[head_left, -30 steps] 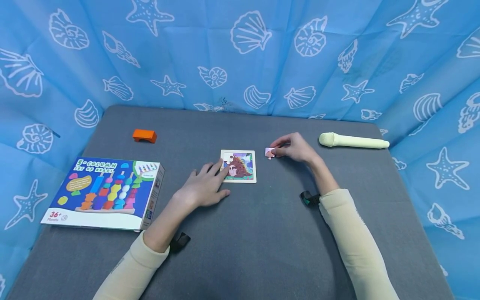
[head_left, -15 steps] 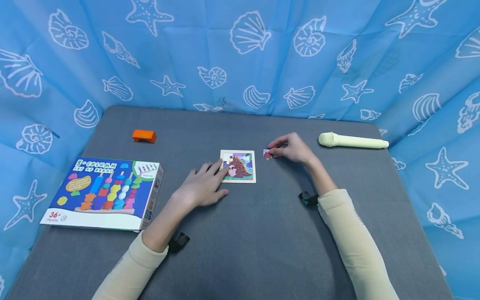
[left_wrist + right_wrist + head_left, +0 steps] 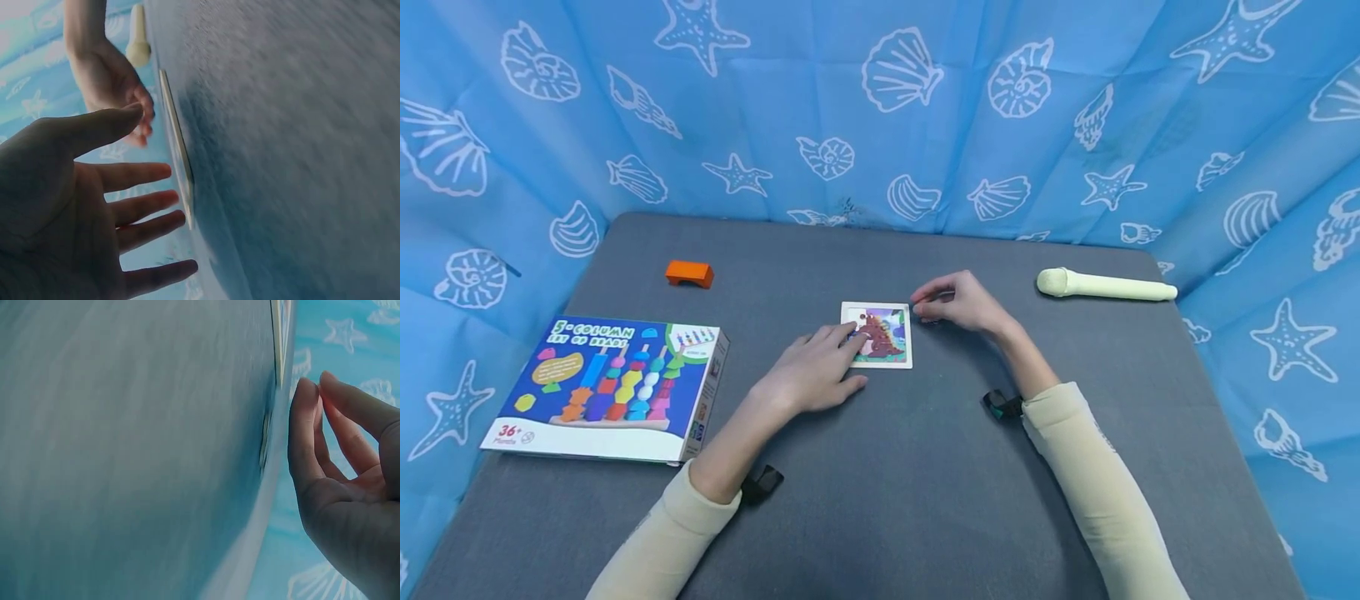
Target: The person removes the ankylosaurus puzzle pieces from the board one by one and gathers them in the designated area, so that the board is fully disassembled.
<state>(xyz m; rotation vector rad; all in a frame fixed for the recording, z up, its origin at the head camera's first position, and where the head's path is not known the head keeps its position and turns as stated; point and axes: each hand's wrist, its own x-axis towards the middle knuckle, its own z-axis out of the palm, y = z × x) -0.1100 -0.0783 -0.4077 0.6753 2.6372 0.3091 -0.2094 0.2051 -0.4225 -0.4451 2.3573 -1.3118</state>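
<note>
A small square jigsaw puzzle (image 3: 883, 343) with a dinosaur picture and a pale frame lies mid-table. My left hand (image 3: 812, 371) rests with spread fingers on its left edge, covering part of the picture. Beside the puzzle's right edge is my right hand (image 3: 958, 302), thumb and fingertips pinched together. The puzzle piece it pinched in the earlier frames is hidden by the fingers now. In the right wrist view, a thin flat piece (image 3: 265, 442) lies on the table below that hand, apart from it.
A boxed bead set (image 3: 602, 387) lies at the left. Farther back sits an orange bridge-shaped block (image 3: 689, 273). A pale green toy microphone (image 3: 1105, 285) lies at the back right. Blue shell-patterned curtain (image 3: 880, 108) surrounds the grey table (image 3: 925, 500).
My right hand has moved left, from a little way off to the puzzle's right edge; the puzzle piece in its fingertips has gone from sight. My left hand has shifted slightly over the puzzle.
</note>
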